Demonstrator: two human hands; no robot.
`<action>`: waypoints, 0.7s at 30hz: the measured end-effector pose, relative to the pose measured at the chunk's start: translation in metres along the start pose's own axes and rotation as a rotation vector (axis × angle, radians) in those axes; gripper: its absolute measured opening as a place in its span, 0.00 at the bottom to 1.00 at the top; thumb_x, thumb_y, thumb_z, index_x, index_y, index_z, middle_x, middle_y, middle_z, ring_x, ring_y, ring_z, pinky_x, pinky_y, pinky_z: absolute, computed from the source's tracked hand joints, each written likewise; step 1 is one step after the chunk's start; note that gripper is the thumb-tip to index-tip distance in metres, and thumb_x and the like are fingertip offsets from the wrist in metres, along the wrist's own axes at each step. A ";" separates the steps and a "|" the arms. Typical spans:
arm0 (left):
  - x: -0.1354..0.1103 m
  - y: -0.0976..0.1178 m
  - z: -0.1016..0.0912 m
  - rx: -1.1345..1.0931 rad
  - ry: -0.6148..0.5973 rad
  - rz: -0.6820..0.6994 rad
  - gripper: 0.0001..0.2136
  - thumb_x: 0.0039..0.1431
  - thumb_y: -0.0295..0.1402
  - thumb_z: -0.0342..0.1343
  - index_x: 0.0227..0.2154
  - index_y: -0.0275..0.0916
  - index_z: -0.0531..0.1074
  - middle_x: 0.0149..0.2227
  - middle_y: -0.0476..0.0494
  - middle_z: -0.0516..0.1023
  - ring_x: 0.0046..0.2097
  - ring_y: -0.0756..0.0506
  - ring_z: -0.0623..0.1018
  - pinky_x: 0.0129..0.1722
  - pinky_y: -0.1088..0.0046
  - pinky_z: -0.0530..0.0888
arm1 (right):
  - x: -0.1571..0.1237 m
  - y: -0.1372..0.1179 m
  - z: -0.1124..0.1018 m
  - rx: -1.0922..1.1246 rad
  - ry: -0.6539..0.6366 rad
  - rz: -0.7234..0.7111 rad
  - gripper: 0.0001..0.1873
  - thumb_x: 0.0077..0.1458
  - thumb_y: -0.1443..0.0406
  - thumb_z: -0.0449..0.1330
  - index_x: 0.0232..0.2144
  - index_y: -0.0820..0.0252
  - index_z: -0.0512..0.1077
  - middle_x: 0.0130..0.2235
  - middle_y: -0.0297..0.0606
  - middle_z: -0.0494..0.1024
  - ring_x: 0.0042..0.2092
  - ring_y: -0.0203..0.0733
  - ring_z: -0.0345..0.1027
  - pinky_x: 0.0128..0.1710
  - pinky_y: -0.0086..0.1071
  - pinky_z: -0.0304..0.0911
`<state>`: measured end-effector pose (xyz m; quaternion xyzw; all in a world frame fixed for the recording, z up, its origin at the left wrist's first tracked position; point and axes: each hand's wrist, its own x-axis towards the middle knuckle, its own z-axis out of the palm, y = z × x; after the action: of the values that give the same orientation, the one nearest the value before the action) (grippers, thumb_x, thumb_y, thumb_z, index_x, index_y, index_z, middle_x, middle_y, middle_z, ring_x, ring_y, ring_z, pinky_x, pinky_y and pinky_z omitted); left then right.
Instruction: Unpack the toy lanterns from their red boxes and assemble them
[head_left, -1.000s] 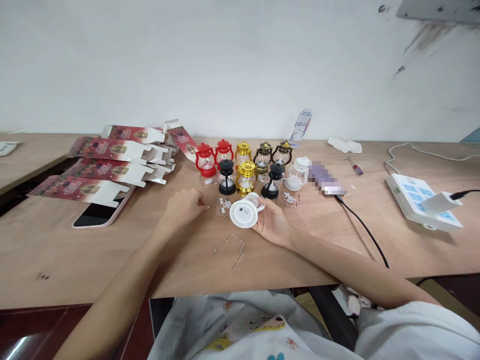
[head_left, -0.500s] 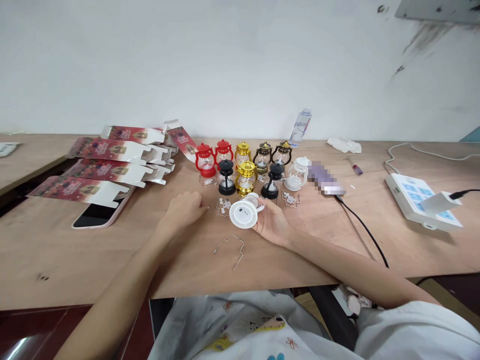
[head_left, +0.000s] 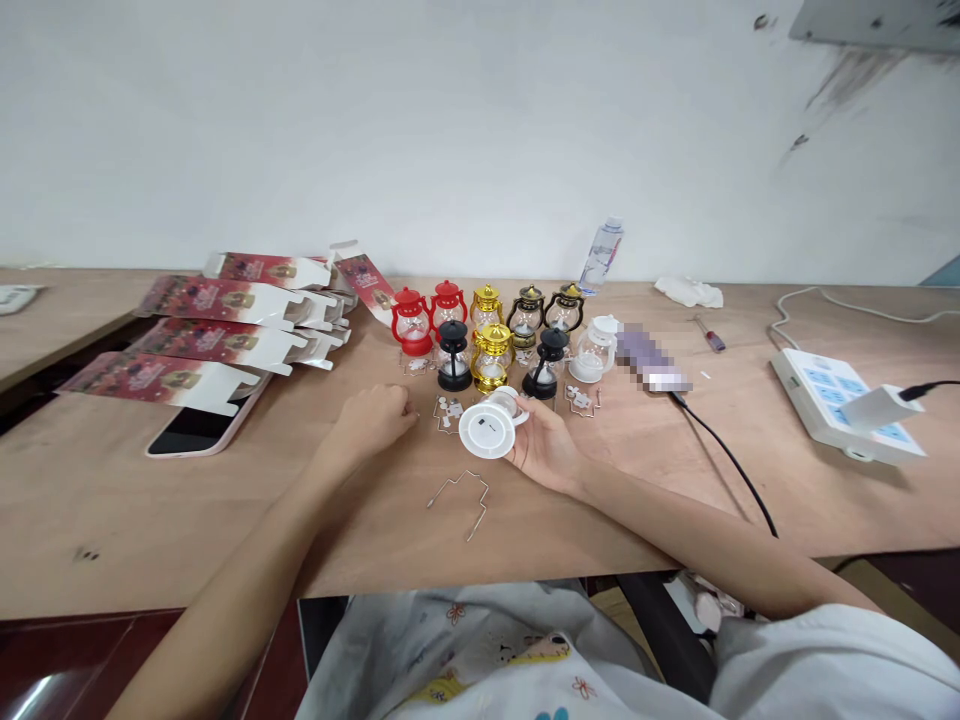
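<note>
The right hand [head_left: 546, 447] grips a white lantern [head_left: 491, 425] tipped on its side, fingers curled round its body, the round base turned toward the camera just above the table [head_left: 675, 470]. A small dark mark sits on that base; no writing on it can be read. The left hand [head_left: 369, 422] rests on the table just left of it, fingers curled in loosely; whether the fingertips pinch anything cannot be told. A bent wire handle [head_left: 461, 493] lies on the wood just in front of both hands, touching neither. Behind them stand two rows of small lanterns: red [head_left: 411, 321], gold [head_left: 491, 357], black [head_left: 453, 354] and a white one [head_left: 595, 350]. Small metal pieces [head_left: 448, 411] lie between the hands. To the left lie flat red cartons [head_left: 202, 340] printed with a lantern picture; their lettering is too small to read, and a phone [head_left: 196, 430] lies partly under them. At the right a white power strip [head_left: 847, 405] holds a plug; a water bottle [head_left: 602, 254] stands by the wall, its label unreadable
</note>
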<state>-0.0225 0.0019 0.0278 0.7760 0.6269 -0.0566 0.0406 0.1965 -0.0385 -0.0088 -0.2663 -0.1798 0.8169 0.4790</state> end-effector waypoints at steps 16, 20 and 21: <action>0.004 -0.004 0.003 -0.001 0.028 0.153 0.11 0.54 0.28 0.45 0.33 0.39 0.74 0.39 0.39 0.78 0.40 0.41 0.76 0.35 0.69 0.68 | 0.001 0.000 0.000 -0.010 -0.013 0.008 0.06 0.56 0.66 0.54 0.35 0.61 0.68 0.29 0.33 0.76 0.28 0.32 0.72 0.28 0.23 0.71; 0.006 -0.003 0.006 -0.047 0.037 0.264 0.11 0.54 0.28 0.46 0.33 0.42 0.74 0.38 0.43 0.78 0.39 0.43 0.76 0.35 0.71 0.68 | 0.001 0.000 -0.001 -0.017 -0.024 0.015 0.06 0.55 0.66 0.54 0.36 0.61 0.68 0.29 0.33 0.77 0.29 0.32 0.72 0.29 0.23 0.71; 0.006 -0.002 0.007 -0.075 0.044 0.286 0.11 0.54 0.29 0.46 0.32 0.43 0.74 0.37 0.45 0.79 0.38 0.44 0.76 0.36 0.72 0.68 | 0.000 0.000 -0.001 -0.018 -0.023 0.018 0.06 0.55 0.66 0.54 0.36 0.61 0.68 0.29 0.33 0.77 0.29 0.32 0.72 0.29 0.23 0.71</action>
<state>-0.0238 0.0075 0.0203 0.8565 0.5122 -0.0098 0.0636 0.1970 -0.0379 -0.0093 -0.2626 -0.1905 0.8225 0.4671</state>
